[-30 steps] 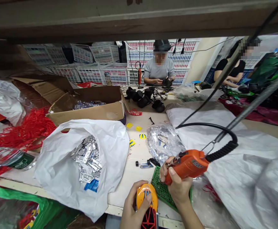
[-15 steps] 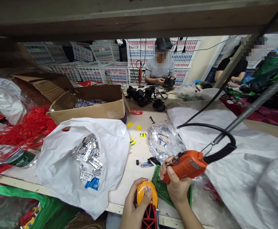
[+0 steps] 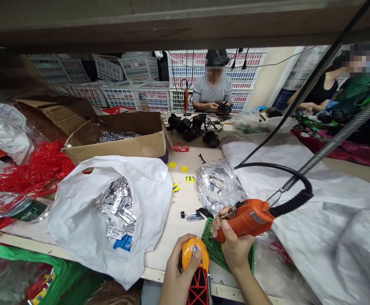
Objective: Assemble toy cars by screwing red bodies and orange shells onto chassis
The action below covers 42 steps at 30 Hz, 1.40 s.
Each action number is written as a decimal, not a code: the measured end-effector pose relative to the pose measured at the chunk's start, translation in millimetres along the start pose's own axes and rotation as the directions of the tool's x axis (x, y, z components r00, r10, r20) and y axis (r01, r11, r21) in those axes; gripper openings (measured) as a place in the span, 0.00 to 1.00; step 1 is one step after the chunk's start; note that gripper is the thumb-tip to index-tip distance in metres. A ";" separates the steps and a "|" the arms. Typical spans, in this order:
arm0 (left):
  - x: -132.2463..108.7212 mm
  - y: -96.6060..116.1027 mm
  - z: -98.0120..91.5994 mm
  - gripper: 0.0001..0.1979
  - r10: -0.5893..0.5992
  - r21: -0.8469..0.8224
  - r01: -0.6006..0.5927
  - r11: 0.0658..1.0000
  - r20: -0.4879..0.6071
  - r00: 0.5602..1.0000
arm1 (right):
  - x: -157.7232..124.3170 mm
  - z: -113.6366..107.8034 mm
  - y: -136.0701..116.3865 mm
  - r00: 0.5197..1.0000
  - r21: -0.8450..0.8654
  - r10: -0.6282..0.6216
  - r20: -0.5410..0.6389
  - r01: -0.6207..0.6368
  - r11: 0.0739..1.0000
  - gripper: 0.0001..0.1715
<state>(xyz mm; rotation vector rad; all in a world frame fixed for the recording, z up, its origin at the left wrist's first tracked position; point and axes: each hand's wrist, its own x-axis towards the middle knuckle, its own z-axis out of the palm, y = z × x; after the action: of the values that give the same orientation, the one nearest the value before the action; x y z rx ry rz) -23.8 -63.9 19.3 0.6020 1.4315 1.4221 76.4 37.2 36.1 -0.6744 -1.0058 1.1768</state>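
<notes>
My left hand [image 3: 180,271] is closed round a toy car [image 3: 196,256] with an orange body and a red lattice frame, its thumb lying on the orange part. The car's lower end runs out of view. In my right hand [image 3: 235,248] is an orange electric screwdriver [image 3: 248,218], gripped round its body and tilted down to the left. Its tip is hidden behind my fingers. A coiled cable and a metal spring run from its rear end up to the right. Under my right hand sits a green basket [image 3: 207,237] with small parts too fine to make out.
On the left, a white bag [image 3: 153,203] holds silvery parts beside a cardboard box [image 3: 134,148] and red lattice pieces [image 3: 45,167]. A clear plastic bag [image 3: 219,182] lies ahead. White sacking [image 3: 337,220] covers the right. A person [image 3: 212,89] sits opposite.
Both hands keep nearly the same pose on the toy car and the screwdriver. The view has shifted slightly. At the far right, a person's head and upper body have moved to the right.
</notes>
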 end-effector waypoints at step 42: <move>2.9 -10.5 -2.5 0.30 -0.038 -0.080 0.037 0.996 -0.005 0.999 | -24.3 43.3 -28.7 0.990 0.158 -0.138 0.018 0.133 0.978 0.09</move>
<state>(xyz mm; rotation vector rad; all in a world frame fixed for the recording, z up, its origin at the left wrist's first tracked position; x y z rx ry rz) -24.1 -64.5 8.1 0.5176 1.3774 1.4455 48.1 3.0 72.4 -0.4586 -0.9575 1.1346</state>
